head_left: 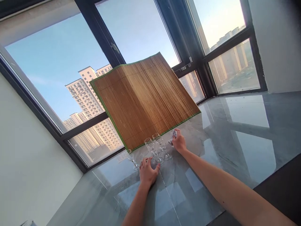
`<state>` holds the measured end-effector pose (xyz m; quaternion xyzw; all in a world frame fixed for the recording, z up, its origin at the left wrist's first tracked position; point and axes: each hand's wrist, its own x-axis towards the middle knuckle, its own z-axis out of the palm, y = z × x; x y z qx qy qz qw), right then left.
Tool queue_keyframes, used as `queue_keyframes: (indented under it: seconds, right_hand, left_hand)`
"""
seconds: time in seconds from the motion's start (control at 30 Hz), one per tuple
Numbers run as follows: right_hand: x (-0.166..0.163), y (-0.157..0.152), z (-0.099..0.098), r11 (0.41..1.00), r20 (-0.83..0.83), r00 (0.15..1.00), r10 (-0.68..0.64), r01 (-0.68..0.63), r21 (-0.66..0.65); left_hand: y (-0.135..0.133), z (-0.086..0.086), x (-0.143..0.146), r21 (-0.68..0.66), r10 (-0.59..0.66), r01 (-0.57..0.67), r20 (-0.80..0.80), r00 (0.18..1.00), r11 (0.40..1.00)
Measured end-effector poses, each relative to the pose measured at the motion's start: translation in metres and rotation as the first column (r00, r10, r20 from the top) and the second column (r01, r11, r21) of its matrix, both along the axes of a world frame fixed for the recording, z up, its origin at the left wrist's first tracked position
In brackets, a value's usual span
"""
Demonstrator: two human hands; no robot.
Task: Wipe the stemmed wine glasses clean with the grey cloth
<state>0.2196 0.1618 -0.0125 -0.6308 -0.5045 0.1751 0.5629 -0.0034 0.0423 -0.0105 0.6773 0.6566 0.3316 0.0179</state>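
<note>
My left hand [148,172] rests low over the grey glossy counter, fingers spread and curved, with nothing seen in them. Just beyond its fingertips stands a close group of clear stemmed glasses [157,147], upright, their outlines overlapping. Another stemmed glass [130,158] stands apart, to the left of this hand. To the right of the group, my right hand [180,142] is closed around a crumpled white piece with dark marks [174,133], cloth or paper, I cannot tell which. Part of that piece hangs below the fingers on the side towards the glasses.
Behind the glasses a brown bamboo mat [145,100] with green edging leans against the dark window frame [103,31]. The tiled counter [225,147] reflects the windows and stretches right. A white wall [25,150] borders it on the left. Tall buildings show outside.
</note>
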Motion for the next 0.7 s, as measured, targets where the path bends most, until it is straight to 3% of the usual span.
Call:
queue_keyframes:
  seconds: [0.17, 0.37, 0.5, 0.7]
  right_hand:
    - [-0.001, 0.002, 0.001, 1.000, 0.007, 1.000, 0.000, 0.000, 0.003]
    - [-0.003, 0.001, 0.000, 1.000, 0.006, 1.000, 0.012, -0.012, 0.011]
    - [-0.003, -0.001, 0.001, 1.000, 0.010, 1.000, 0.015, -0.015, 0.008]
    - [-0.003, -0.001, 0.001, 1.000, 0.018, 0.999, 0.028, -0.028, -0.006]
  left_hand:
    - [0.022, -0.004, 0.005, -0.107, -0.045, 0.055, 0.091, 0.995, 0.993]
    - [0.036, 0.004, 0.010, -0.172, -0.145, 0.166, 0.129, 0.981, 0.971]
    - [0.047, 0.004, 0.021, -0.234, -0.131, 0.152, 0.102, 0.986, 0.960]
    - [0.049, -0.002, 0.022, -0.232, -0.139, 0.184, 0.198, 0.970, 0.955]
